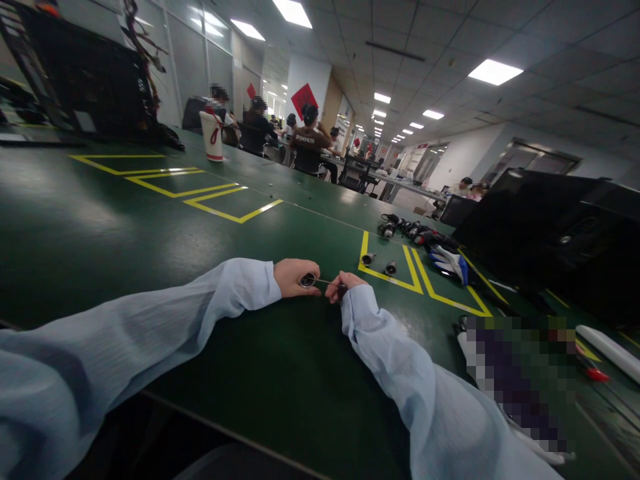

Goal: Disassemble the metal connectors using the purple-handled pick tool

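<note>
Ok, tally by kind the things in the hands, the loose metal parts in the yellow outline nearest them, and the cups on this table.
Round metal parts: 3 (1 in the left hand, 2 in the yellow outline)
Thin-shafted tool: 1 (right hand)
Cup: 1
Total: 5

The one word that can be read is "PUMPKIN", in pale capitals across the back of a brown shirt (306,152) on a person beyond the table's (300,230) far edge. Near that edge, toward the far left corner, a white cup (211,139) bears a red looped mark. On the pillar (311,72) behind, a red diamond sign (303,100) is too blurred to read.
</note>
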A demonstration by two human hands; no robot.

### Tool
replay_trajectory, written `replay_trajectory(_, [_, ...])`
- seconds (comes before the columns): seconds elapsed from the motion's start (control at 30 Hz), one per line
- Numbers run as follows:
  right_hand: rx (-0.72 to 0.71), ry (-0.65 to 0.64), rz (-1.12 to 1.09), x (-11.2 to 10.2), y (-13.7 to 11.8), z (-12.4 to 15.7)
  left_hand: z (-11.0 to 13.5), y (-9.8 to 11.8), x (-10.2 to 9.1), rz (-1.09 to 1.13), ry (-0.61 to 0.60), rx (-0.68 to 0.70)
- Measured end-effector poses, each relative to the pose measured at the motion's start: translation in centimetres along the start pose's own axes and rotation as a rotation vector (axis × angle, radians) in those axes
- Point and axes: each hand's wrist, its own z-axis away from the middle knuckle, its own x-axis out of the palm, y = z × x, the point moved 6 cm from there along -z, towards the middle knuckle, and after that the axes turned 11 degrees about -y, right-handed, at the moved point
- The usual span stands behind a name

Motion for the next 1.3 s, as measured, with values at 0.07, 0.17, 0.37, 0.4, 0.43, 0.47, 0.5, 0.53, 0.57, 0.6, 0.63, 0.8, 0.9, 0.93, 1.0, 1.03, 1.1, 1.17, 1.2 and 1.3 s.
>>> replay_trajectory(0.07, [-0.011,0.003,-0.007,0.2,-0.2,0.1,0.0,-0.1,-0.1,0.014,0.006,0.001])
replay_trajectory(0.17, [-0.026,0.021,0.005,0.5,-0.5,0.5,-0.1,-0.1,0.0,0.011,0.006,0.008])
replay_trajectory(0.37, [-0.047,0.020,0.040,0.5,-0.8,0.7,-0.2,0.0,0.4,-0.069,-0.026,0.023])
replay_trajectory(0.4, [-0.036,0.008,0.025,0.4,-0.7,0.5,-0.2,0.0,0.4,-0.069,-0.030,0.024])
replay_trajectory(0.43, [-0.027,-0.002,0.010,0.3,-0.5,0.4,-0.2,0.0,0.4,-0.064,-0.032,0.028])
replay_trajectory(0.47, [-0.020,-0.008,-0.003,0.2,-0.4,0.3,-0.2,0.0,0.4,-0.057,-0.032,0.032])
replay_trajectory(0.5, [-0.019,-0.011,-0.012,0.1,-0.3,0.2,-0.1,0.1,0.4,-0.049,-0.029,0.037])
replay_trajectory(0.53, [-0.021,-0.013,-0.019,0.0,-0.3,0.1,-0.1,0.1,0.3,-0.039,-0.024,0.042])
replay_trajectory(0.57, [-0.023,-0.017,-0.026,0.0,-0.3,0.1,0.0,0.1,0.2,-0.029,-0.018,0.046])
replay_trajectory(0.6, [-0.026,-0.021,-0.033,0.0,-0.3,0.1,0.0,0.1,0.1,-0.019,-0.010,0.047])
replay_trajectory(0.63, [-0.029,-0.024,-0.039,0.0,-0.3,0.1,0.0,0.1,0.0,-0.009,-0.003,0.046])
replay_trajectory(0.8, [-0.031,-0.017,-0.046,0.2,-0.5,0.3,0.0,0.0,-0.1,0.036,0.008,0.024])
replay_trajectory(0.9, [-0.036,0.002,-0.031,0.4,-0.7,0.5,-0.1,-0.1,-0.2,0.044,0.011,0.015])
replay_trajectory(0.93, [-0.040,0.011,-0.020,0.4,-0.8,0.5,-0.1,-0.1,-0.2,0.047,0.015,0.013])
replay_trajectory(1.0, [-0.054,0.034,0.009,0.5,-1.0,0.7,-0.1,-0.3,-0.2,0.059,0.033,0.005])
replay_trajectory(1.03, [-0.063,0.047,0.022,0.5,-1.2,0.8,-0.1,-0.4,-0.3,0.070,0.046,-0.001])
replay_trajectory(1.1, [-0.085,0.071,0.035,0.4,-1.5,1.0,-0.1,-0.6,-0.5,0.093,0.074,-0.015])
replay_trajectory(1.17, [-0.110,0.082,0.018,0.4,-1.8,1.1,-0.1,-0.8,-0.7,0.109,0.098,-0.030])
replay_trajectory(1.2, [-0.124,0.083,0.005,0.3,-1.9,1.1,-0.1,-0.8,-0.7,0.112,0.107,-0.036])
replay_trajectory(1.3, [-0.146,0.088,-0.008,0.4,-2.1,1.1,-0.1,-0.8,-0.8,0.113,0.125,-0.049])
